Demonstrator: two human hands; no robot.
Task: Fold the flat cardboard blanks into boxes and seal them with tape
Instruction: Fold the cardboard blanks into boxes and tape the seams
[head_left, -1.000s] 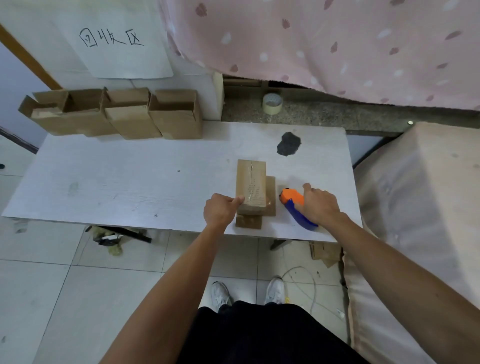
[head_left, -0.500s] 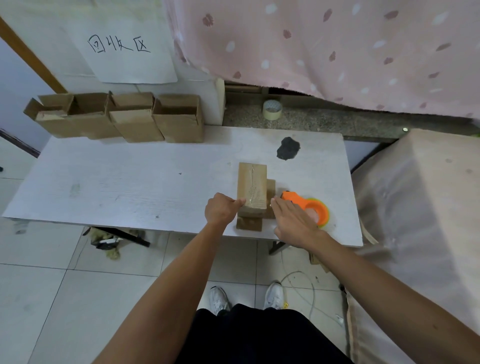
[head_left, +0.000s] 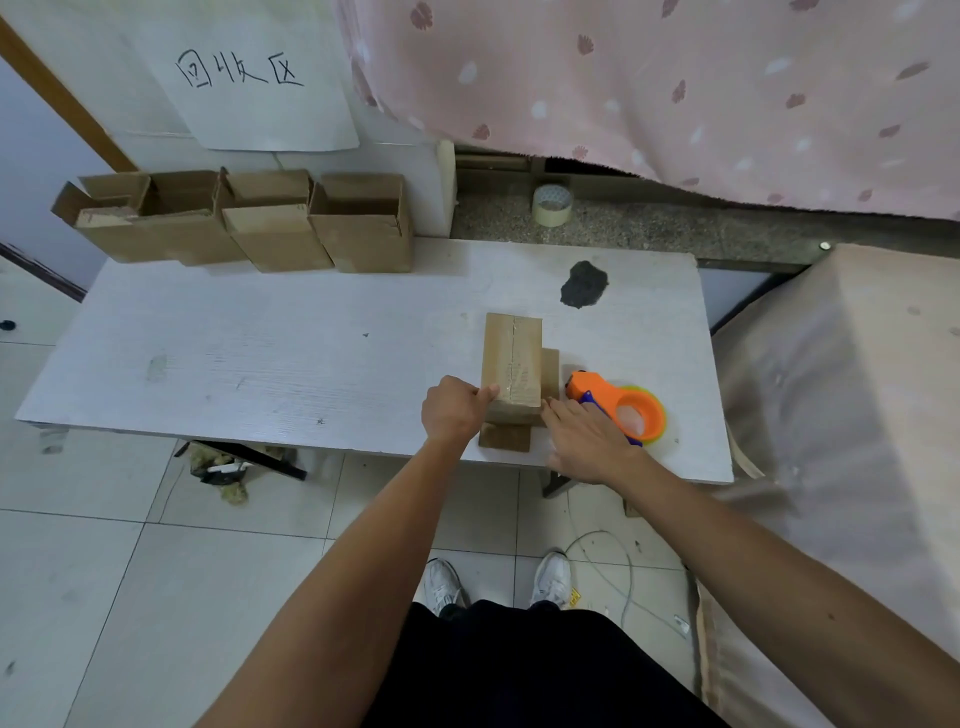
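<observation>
While steadying the tall brown cardboard box near the front right edge of the white rectangular counter, grips its near left corner with the left hand, thumb on the top face, fingers curled tight against the side. Reaches in from the right with the right hand, fingers straight and close together, tips touching or all but touching the box's near right edge, clamped on nothing. Shows a seam down the middle of the box's top face, seemingly under clear tape, with the long axis of that face running straight away from the body. Rests on smaller flat brown cardboard pieces that stick out at the near end and the right side. Leaves the orange-and-blue plastic tape dispenser lying on the counter just right of the box, directly beyond the right fingers, blue handle partly hidden under that hand; puts the right hand plainly nearer to it, the left being busy with the box. Probably calls next for a turn of the box to reach an unsealed face. Farther back, lines up four open-topped brown cardboard boxes at the back left corner, sets a pale roll of tape on the speckled grey ledge, and hangs a white paper sheet handwritten 回收区; offers no readable brand on box or dispenser.
</observation>
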